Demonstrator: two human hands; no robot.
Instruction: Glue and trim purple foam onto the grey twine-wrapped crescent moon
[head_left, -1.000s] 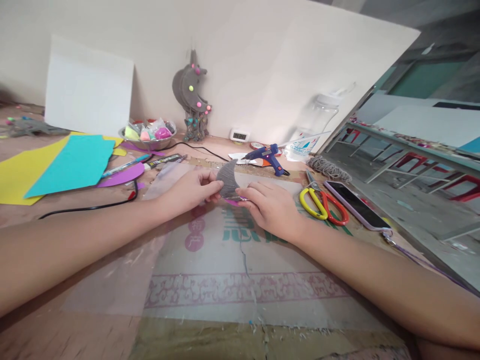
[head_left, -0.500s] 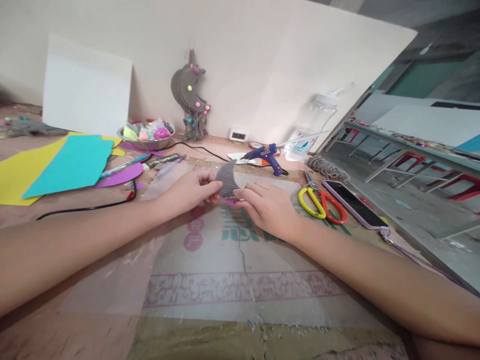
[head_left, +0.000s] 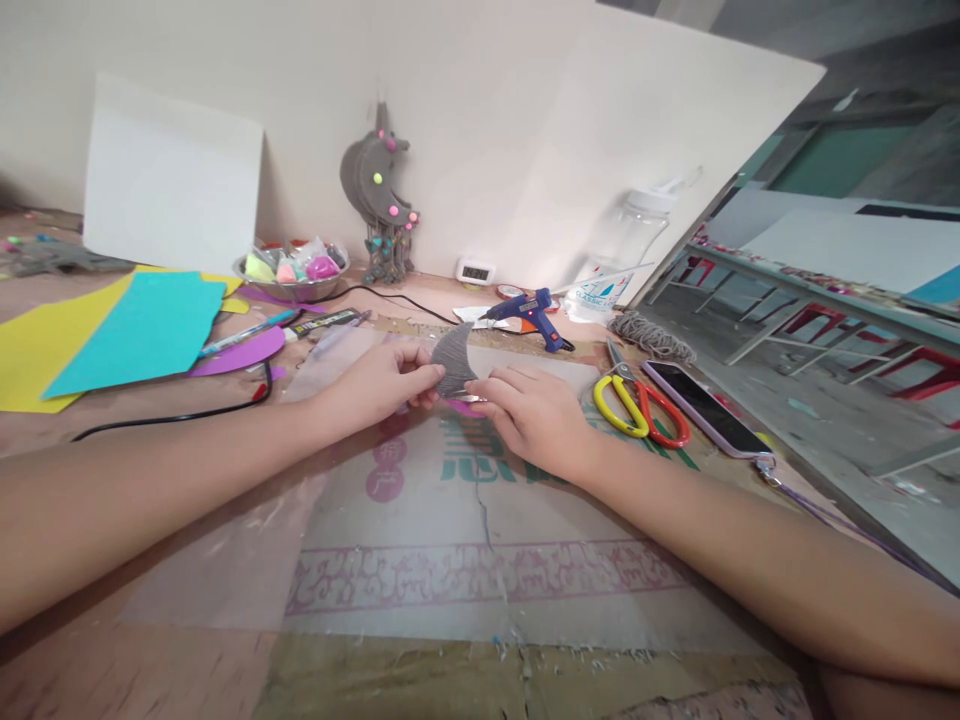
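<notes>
A crescent-shaped piece wrapped in grey yarn [head_left: 451, 358] is held up between both hands above the printed plastic sheet. My left hand [head_left: 401, 378] pinches its left edge between thumb and fingers. On the lower right side, my right hand [head_left: 525, 410] is closed on the same piece, its fingertips bent against the yarn. A bit of purple shows beneath the piece, between the hands. Just behind it lies a blue glue gun [head_left: 529, 314]. Yellow-and-red-handled scissors [head_left: 637, 400] rest to the right of my right hand.
A phone [head_left: 709, 410] and a grey yarn bundle [head_left: 651, 337] lie at right, near a clear bottle [head_left: 619, 255]. Felt sheets [head_left: 139, 330] and a bowl of coloured clay [head_left: 292, 272] are at left. A decorated grey moon [head_left: 379, 185] hangs behind, above a small clock [head_left: 475, 271].
Both hands keep their hold on the yarn-wrapped crescent, with hardly any movement. The whole view has shifted very slightly.
</notes>
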